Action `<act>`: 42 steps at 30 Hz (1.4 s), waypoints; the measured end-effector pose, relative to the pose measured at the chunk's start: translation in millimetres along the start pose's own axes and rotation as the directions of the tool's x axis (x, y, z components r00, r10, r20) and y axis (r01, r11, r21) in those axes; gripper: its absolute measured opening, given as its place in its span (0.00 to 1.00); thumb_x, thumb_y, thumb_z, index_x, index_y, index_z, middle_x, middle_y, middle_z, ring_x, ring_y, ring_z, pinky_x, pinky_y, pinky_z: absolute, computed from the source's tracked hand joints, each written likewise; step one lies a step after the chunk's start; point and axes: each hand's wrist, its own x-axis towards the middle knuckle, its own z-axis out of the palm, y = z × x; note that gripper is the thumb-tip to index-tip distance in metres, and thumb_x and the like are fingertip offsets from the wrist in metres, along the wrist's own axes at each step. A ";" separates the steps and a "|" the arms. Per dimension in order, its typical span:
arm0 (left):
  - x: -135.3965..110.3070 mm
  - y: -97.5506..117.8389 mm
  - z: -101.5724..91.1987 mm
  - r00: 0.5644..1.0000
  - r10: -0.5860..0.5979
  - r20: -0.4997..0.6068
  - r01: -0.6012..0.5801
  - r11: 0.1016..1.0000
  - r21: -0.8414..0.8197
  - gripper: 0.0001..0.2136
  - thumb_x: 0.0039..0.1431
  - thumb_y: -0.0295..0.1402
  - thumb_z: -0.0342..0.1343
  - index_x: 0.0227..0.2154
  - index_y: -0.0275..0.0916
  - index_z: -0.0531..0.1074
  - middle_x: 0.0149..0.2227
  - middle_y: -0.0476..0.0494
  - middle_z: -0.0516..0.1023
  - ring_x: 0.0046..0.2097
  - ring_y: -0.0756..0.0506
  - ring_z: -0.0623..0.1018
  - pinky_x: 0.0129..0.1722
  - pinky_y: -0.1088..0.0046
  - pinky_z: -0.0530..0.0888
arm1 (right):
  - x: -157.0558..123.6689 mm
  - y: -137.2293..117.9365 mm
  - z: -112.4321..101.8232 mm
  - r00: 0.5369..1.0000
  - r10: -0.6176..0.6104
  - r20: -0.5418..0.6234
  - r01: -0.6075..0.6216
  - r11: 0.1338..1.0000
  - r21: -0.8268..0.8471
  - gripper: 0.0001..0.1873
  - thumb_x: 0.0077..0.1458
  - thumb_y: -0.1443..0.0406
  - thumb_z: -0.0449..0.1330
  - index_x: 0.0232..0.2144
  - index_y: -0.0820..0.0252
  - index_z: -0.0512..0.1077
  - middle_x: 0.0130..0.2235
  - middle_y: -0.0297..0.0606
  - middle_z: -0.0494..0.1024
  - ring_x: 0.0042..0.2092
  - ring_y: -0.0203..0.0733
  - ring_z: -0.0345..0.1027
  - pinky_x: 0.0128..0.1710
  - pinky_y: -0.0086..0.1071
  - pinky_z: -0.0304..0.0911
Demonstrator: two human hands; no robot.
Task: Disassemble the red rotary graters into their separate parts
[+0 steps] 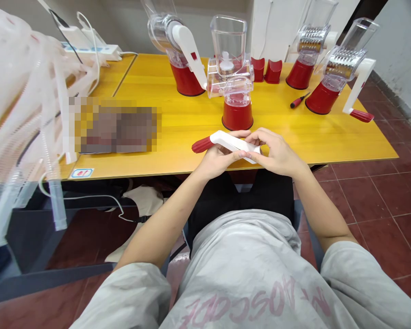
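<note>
Gripping a white crank handle [231, 143], the left hand [219, 157] and right hand [276, 153] are both closed around it over the front of the yellow table [315, 141], near a red-based grater [237, 100] and beyond it a screwdriver [298, 101].

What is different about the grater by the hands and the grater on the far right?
The far-right grater has a white crank, but the near grater has none attached. The far-right grater shows a steel drum, and the near grater shows none. The near grater's top sits straight, while the far-right grater's leans. Both have red bases and clear tops.
</note>
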 end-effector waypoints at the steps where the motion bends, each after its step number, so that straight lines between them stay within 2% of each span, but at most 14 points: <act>1: -0.4 0.7 1.0 1.000 -0.010 0.004 0.010 1.000 0.007 0.34 0.63 0.53 0.79 0.65 0.40 0.81 0.61 0.34 0.89 0.60 0.34 0.89 0.60 0.59 0.86 | -0.4 0.5 -1.1 1.000 0.006 0.004 -0.006 1.000 0.003 0.19 0.71 0.48 0.71 0.47 0.56 0.77 0.46 0.41 0.82 0.47 0.48 0.76 0.51 0.43 0.73; 5: -0.6 -0.5 4.3 0.999 -0.032 -0.021 0.033 0.999 0.018 0.34 0.61 0.53 0.79 0.64 0.41 0.82 0.63 0.34 0.88 0.63 0.33 0.87 0.66 0.56 0.84 | -0.8 2.1 -0.4 1.000 0.026 -0.012 -0.026 1.000 0.005 0.19 0.69 0.48 0.72 0.43 0.54 0.73 0.43 0.39 0.81 0.44 0.46 0.74 0.47 0.42 0.71; 8: 0.3 -3.3 3.3 0.996 -0.054 -0.065 0.054 0.999 0.006 0.33 0.62 0.54 0.78 0.63 0.41 0.81 0.60 0.36 0.89 0.62 0.34 0.88 0.67 0.55 0.83 | 0.4 0.0 4.8 0.999 0.006 -0.052 -0.006 1.000 0.006 0.16 0.72 0.50 0.68 0.41 0.53 0.72 0.41 0.37 0.80 0.41 0.44 0.72 0.45 0.41 0.71; 10: 0.8 -4.1 1.9 0.997 -0.055 -0.052 0.054 0.998 -0.015 0.34 0.63 0.53 0.78 0.65 0.42 0.80 0.60 0.36 0.89 0.61 0.35 0.88 0.67 0.55 0.84 | 1.2 -2.9 6.9 0.999 -0.012 -0.030 0.013 1.000 0.009 0.12 0.74 0.52 0.65 0.45 0.54 0.76 0.44 0.39 0.83 0.43 0.46 0.75 0.47 0.42 0.73; 13: 1.0 -3.5 1.5 0.999 -0.042 -0.011 0.041 0.998 -0.055 0.35 0.63 0.52 0.79 0.67 0.41 0.79 0.62 0.35 0.88 0.64 0.33 0.87 0.69 0.54 0.83 | 1.6 -6.9 4.8 1.000 -0.009 0.016 0.008 0.999 0.050 0.15 0.75 0.52 0.65 0.55 0.53 0.80 0.55 0.42 0.88 0.50 0.49 0.81 0.54 0.44 0.77; 17: 1.2 -1.9 3.5 0.997 -0.074 0.013 0.075 0.993 -0.088 0.38 0.62 0.54 0.79 0.68 0.41 0.78 0.65 0.35 0.87 0.68 0.30 0.85 0.71 0.51 0.82 | 1.1 -7.1 -1.0 0.999 0.026 0.024 -0.028 0.994 0.105 0.19 0.74 0.50 0.66 0.56 0.54 0.82 0.58 0.41 0.89 0.52 0.50 0.83 0.56 0.45 0.79; 20: 1.8 -2.2 3.4 0.996 -0.087 0.027 0.089 0.993 -0.080 0.40 0.60 0.55 0.79 0.69 0.41 0.77 0.66 0.35 0.86 0.68 0.30 0.85 0.71 0.51 0.82 | 0.6 -5.4 -0.9 0.998 0.052 0.028 -0.055 0.988 0.141 0.20 0.74 0.49 0.67 0.57 0.53 0.83 0.61 0.41 0.89 0.54 0.50 0.83 0.58 0.45 0.79; 23: 2.6 -4.0 2.2 0.998 -0.061 0.030 0.063 0.994 -0.090 0.38 0.61 0.54 0.79 0.67 0.40 0.77 0.65 0.34 0.87 0.67 0.30 0.86 0.69 0.52 0.83 | 0.6 -5.2 1.6 0.997 0.073 0.038 -0.080 0.969 0.232 0.21 0.73 0.49 0.69 0.59 0.54 0.82 0.64 0.42 0.87 0.55 0.49 0.84 0.59 0.45 0.80; 25: 2.9 -5.4 1.8 0.999 -0.042 0.013 0.043 0.993 -0.111 0.35 0.63 0.53 0.78 0.65 0.40 0.77 0.59 0.35 0.89 0.61 0.33 0.89 0.64 0.55 0.85 | 1.3 -5.3 2.0 0.994 0.108 0.024 -0.110 0.941 0.320 0.23 0.72 0.48 0.71 0.58 0.55 0.81 0.60 0.42 0.88 0.52 0.47 0.84 0.57 0.43 0.80; 28: 3.4 -5.9 2.4 0.999 -0.046 0.013 0.047 0.986 -0.163 0.34 0.67 0.54 0.75 0.67 0.40 0.74 0.49 0.38 0.91 0.52 0.36 0.92 0.57 0.57 0.87 | 4.3 -2.5 -0.4 0.980 0.197 -0.039 -0.157 0.873 0.461 0.26 0.66 0.43 0.74 0.53 0.54 0.77 0.47 0.39 0.88 0.45 0.45 0.84 0.50 0.41 0.81; 33: 4.3 -4.8 4.4 0.997 -0.067 -0.041 0.058 0.979 -0.195 0.35 0.65 0.58 0.76 0.63 0.41 0.74 0.42 0.40 0.91 0.44 0.40 0.92 0.50 0.62 0.87 | 8.6 6.4 -4.6 0.941 0.327 -0.086 -0.211 0.767 0.606 0.30 0.59 0.40 0.76 0.45 0.50 0.69 0.34 0.26 0.76 0.30 0.38 0.75 0.38 0.39 0.76; 36: 4.6 -5.5 5.7 0.992 -0.080 -0.098 0.062 0.983 -0.174 0.34 0.62 0.62 0.75 0.57 0.41 0.75 0.37 0.43 0.90 0.40 0.41 0.91 0.46 0.63 0.87 | 5.6 0.6 -4.2 0.938 0.338 -0.077 -0.246 0.805 0.539 0.33 0.56 0.38 0.78 0.46 0.50 0.69 0.33 0.26 0.73 0.30 0.38 0.69 0.35 0.39 0.72; 39: 4.8 -5.6 8.2 0.985 -0.080 -0.155 0.060 0.990 -0.126 0.34 0.60 0.65 0.75 0.52 0.42 0.76 0.38 0.44 0.89 0.40 0.40 0.91 0.46 0.62 0.87 | 0.3 -13.6 -3.8 0.960 0.278 0.034 -0.274 0.908 0.317 0.31 0.54 0.45 0.82 0.48 0.52 0.75 0.39 0.31 0.80 0.37 0.41 0.73 0.39 0.39 0.71; 42: 5.7 -4.5 12.1 0.969 -0.059 -0.238 0.041 0.996 -0.080 0.34 0.59 0.67 0.74 0.48 0.42 0.76 0.40 0.44 0.88 0.41 0.41 0.91 0.44 0.63 0.87 | -2.5 -23.3 -3.3 0.966 0.233 0.109 -0.241 0.968 0.071 0.25 0.56 0.52 0.81 0.48 0.54 0.78 0.44 0.34 0.83 0.42 0.46 0.77 0.44 0.42 0.70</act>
